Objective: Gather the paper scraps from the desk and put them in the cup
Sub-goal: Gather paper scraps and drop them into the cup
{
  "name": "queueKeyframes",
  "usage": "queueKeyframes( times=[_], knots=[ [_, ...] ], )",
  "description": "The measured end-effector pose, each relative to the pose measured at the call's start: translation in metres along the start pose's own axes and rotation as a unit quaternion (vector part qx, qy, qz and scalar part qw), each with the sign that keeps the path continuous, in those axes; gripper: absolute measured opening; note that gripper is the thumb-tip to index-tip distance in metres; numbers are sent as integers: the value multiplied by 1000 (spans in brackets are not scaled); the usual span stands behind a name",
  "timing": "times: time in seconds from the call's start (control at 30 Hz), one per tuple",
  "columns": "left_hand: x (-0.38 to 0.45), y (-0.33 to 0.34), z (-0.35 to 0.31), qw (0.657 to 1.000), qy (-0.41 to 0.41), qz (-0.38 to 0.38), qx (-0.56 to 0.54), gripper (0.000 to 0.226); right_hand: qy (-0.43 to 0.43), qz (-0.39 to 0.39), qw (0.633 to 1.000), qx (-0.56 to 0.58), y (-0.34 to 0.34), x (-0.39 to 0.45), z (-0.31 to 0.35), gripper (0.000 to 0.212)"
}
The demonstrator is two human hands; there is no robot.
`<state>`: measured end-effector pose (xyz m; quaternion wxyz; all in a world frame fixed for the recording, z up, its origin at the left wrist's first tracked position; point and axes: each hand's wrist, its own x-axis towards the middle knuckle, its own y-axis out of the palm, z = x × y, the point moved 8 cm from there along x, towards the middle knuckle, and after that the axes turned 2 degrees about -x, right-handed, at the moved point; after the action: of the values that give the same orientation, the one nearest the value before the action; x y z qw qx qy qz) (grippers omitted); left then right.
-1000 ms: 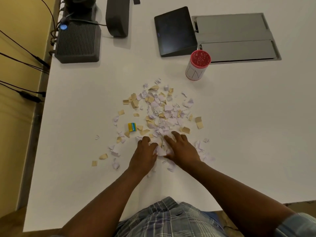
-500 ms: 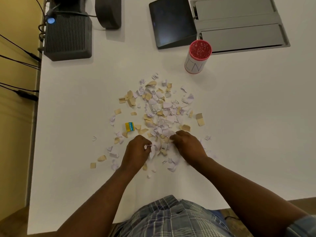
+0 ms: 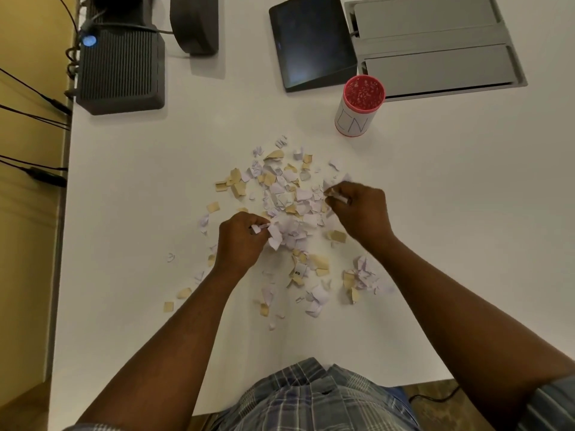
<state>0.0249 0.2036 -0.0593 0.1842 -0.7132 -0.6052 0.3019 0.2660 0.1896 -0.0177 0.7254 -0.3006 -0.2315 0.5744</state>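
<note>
White and tan paper scraps (image 3: 287,194) lie scattered over the middle of the white desk (image 3: 451,228). My left hand (image 3: 239,241) is closed on a bunch of white scraps at the pile's left side. Over the right edge of the pile, my right hand (image 3: 362,213) pinches a few white scraps, closer to the cup. The cup (image 3: 357,108) has a red rim, a white wall with blue letters, and stands upright beyond the pile at the right.
A dark tablet stand (image 3: 311,42) and a grey cable hatch (image 3: 435,48) sit behind the cup. A black ribbed box (image 3: 119,70) with a blue light and cables is at the back left. The desk's left edge (image 3: 63,244) borders a yellow wall.
Both hands closed on scraps and rose from the pile's near edge. The right hand moved up and to the right toward the cup; the left hand moved slightly forward.
</note>
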Motion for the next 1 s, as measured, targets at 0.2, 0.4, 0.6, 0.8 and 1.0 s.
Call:
queueKeyframes(
  times=[0.2,0.4,0.6,0.8,1.0],
  knots=[
    [16,-1,-13,1000,4,-8,-12,19,0,-69,998,5,-44,65,11,18],
    [17,0,-15,1000,1,-5,-22,19,34,-131,988,-78,-76,143,0,26],
    [16,2,-17,1000,-3,1,-16,23,48,48,971,-230,-53,197,-16,39],
    [22,5,-28,1000,8,9,-14,18,45,92,956,-274,-45,209,-15,48],
    [52,11,-65,999,29,14,-41,13,21,-104,983,-147,-70,170,-9,31]
  ],
)
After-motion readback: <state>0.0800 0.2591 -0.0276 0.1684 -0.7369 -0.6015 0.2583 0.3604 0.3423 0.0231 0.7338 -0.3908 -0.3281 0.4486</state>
